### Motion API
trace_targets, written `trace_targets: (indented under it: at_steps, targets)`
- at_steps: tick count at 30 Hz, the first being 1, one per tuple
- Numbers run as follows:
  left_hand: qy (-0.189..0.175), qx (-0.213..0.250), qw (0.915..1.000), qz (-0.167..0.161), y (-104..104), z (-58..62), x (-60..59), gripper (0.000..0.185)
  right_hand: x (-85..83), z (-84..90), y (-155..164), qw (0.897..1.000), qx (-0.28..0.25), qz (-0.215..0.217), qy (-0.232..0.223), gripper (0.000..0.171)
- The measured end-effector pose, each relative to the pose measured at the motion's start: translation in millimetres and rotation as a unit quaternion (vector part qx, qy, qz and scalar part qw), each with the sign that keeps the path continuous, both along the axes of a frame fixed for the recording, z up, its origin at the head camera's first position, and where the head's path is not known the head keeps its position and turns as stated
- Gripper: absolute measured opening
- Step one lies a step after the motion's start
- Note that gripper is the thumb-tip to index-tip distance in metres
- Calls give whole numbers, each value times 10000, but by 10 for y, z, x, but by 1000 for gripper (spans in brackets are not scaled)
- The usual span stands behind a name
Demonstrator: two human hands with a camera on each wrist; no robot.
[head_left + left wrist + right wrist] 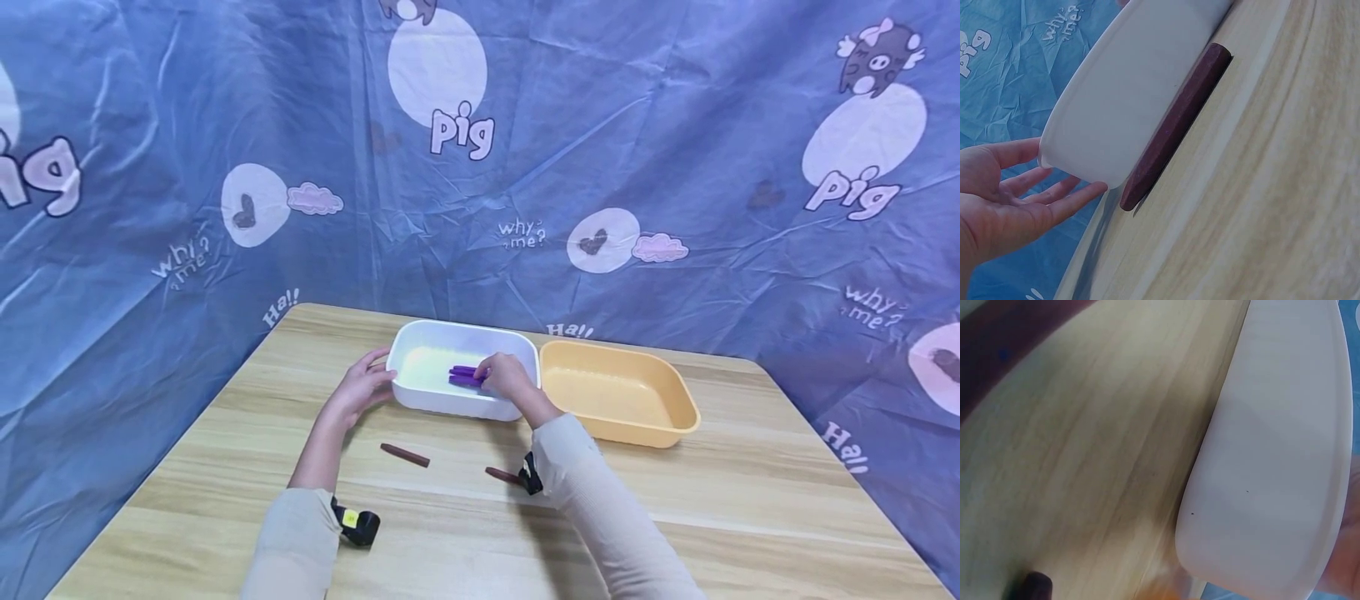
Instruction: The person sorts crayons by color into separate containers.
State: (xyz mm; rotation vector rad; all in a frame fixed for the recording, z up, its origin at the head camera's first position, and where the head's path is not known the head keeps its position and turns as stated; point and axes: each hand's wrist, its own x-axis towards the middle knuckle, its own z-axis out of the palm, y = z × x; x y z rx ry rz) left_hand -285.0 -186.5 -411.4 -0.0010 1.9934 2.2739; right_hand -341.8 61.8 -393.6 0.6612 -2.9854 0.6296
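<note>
My left hand (365, 385) rests its nearly straight fingers against the left end of the white plastic box (450, 402). In the left wrist view, fingertips touch the corner of its wall. Over the box's right front rim, my right hand (504, 375) reaches inside and pinches purple crayon-like sticks (465, 381). How many it holds cannot be told, as the fingers cover their right ends. A brown faceted crayon-like stick (405, 455) lies on the table in front of the box. Another brown stick (501, 475) lies farther right, partly hidden by the right wrist camera.
A yellow-orange box (678, 429) stands against the white box's right side. Both stand on the wood-grain table (420, 533), near its back edge. A blue printed cloth (465, 242) hangs behind. Black wrist cameras (360, 527) stick out from the sleeves.
</note>
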Motion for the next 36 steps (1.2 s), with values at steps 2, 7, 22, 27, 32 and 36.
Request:
trace_targets:
  at_steps: [2,7,22,27,32,36]
  targets:
    - [3,-2,10000,2,3,10,-5,58,-6,-12,5,10000,-6,-6,23,24]
    - [-13,28,10000,15,7,31,-10,58,-15,-21,4,10000,-1,-88,41,23]
    - [-27,-47,10000,-24,30,18,-31,58,111,343,327,9938,-813,170,739,18]
    - [-60,-31,10000,-26,31,19,-33,59,309,615,695,9835,-1547,-11,938,17]
    - [-91,-33,10000,23,16,5,-30,59,486,745,1248,9731,-1953,-362,1167,20]
    - [-69,-37,10000,-29,-9,1,-16,59,624,753,1737,9646,-2203,-687,1274,22]
